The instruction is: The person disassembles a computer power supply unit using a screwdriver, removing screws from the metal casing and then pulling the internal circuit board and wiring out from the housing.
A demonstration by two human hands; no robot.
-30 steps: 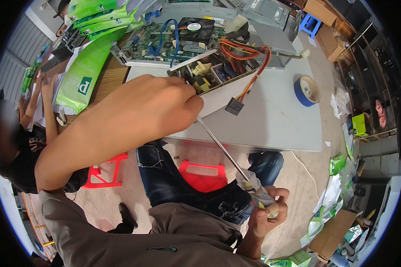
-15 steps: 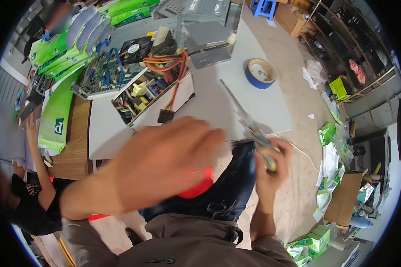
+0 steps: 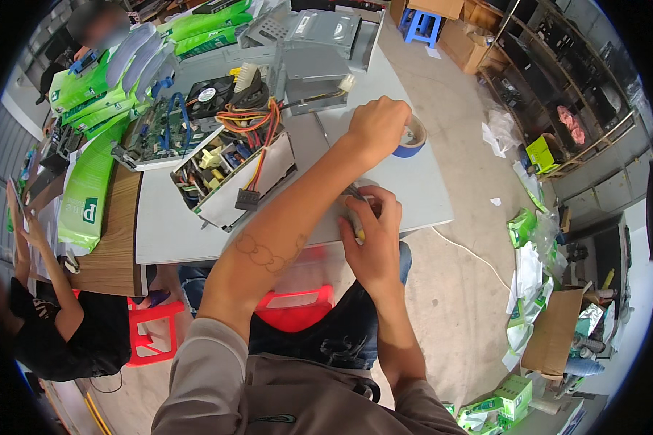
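screwdriver (image 3: 353, 191) in the right hand (image 3: 372, 228), left hand (image 3: 381, 127) over at the tape roll (image 3: 410, 151)
right fingers are closed round the handle near the close edge of the grey table (image 3: 421, 188), shaft mostly lost behind the left forearm. left fingers curl down by the blue-sided roll with the tips hidden, so can't tell if they're pinching anything. step in hand looks like the left hand working at the roll, and imo lifting off calls for clearing its rim. what's in the way: that forearm crossing over the tool, plus the opened power supply (image 3: 229, 177) to the left, its wire bundle (image 3: 250, 119) and dangling black plug (image 3: 247, 199) an easy snag
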